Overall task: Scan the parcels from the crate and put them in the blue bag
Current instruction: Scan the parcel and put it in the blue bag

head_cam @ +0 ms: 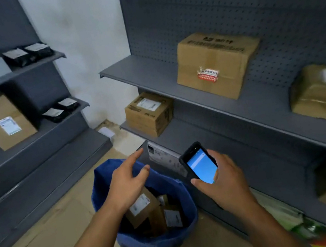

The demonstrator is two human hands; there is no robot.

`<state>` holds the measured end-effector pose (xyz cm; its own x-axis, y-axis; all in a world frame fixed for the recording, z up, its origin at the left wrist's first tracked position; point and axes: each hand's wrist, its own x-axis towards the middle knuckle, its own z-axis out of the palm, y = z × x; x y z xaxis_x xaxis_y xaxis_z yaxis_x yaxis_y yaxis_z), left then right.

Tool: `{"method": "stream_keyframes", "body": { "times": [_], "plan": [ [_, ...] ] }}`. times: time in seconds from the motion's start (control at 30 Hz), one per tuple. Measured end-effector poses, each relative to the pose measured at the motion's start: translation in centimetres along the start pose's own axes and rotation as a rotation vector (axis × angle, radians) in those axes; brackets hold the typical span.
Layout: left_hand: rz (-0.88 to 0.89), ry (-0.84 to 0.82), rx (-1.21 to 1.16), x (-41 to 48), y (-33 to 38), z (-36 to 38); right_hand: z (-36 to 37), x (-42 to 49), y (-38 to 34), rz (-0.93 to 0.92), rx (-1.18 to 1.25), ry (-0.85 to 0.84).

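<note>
Biggest thing here is the grey shelving [231, 107] running along the right and the far left, with cardboard boxes [216, 64] and a few dark mailers [27, 53] parked on it, labels mostly facing out, I'd guess so they're easy to read. The floor [37, 243] looks covered in flattened cardboard, probably to protect it.

The blue bag [155, 235] stands open on the floor near the middle, right below the hands, mouth up so parcels can just be dropped in. Several small brown parcels [142, 208] with white labels already sit inside. No crate visible in this view.

The left hand [125, 186] hovers over the bag's opening, fingers spread apart and holding nothing — looks like a parcel was just let go, though that's my guess. The right hand [223, 184] has its fingers wrapped round a handheld scanner [200, 164], screen lit and tilted toward the person — ready for the next scan.
</note>
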<state>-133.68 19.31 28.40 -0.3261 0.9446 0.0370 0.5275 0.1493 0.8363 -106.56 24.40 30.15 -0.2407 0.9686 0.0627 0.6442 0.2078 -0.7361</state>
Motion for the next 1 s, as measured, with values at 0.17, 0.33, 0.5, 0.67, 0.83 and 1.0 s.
{"method": "stream_keyframes", "body": {
  "times": [0.17, 0.33, 0.5, 0.67, 0.83, 1.0],
  "plan": [
    [0.093, -0.047, -0.087, -1.5, -0.2, -1.2, -0.1, -4.1, -1.8, 0.043, -0.025, 0.076],
    [0.106, -0.135, -0.103, -2.3, -1.4, -2.4, 0.6, -8.6, -2.2, 0.121, -0.076, 0.154],
    [0.108, -0.228, -0.169, -3.7, -0.7, -0.5, -0.2, -13.4, -1.4, 0.222, -0.084, 0.252],
    [0.141, -0.377, -0.202, -6.3, 1.8, 4.5, -2.6, -17.4, 0.3, 0.305, -0.121, 0.331],
    [0.229, -0.511, -0.182, -9.2, 6.4, 9.8, -6.7, -21.9, 2.9, 0.375, -0.079, 0.430],
    [0.310, -0.613, -0.178, -13.3, 12.1, 16.3, -12.3, -27.8, 6.7, 0.457, -0.095, 0.526]
  ]
}}
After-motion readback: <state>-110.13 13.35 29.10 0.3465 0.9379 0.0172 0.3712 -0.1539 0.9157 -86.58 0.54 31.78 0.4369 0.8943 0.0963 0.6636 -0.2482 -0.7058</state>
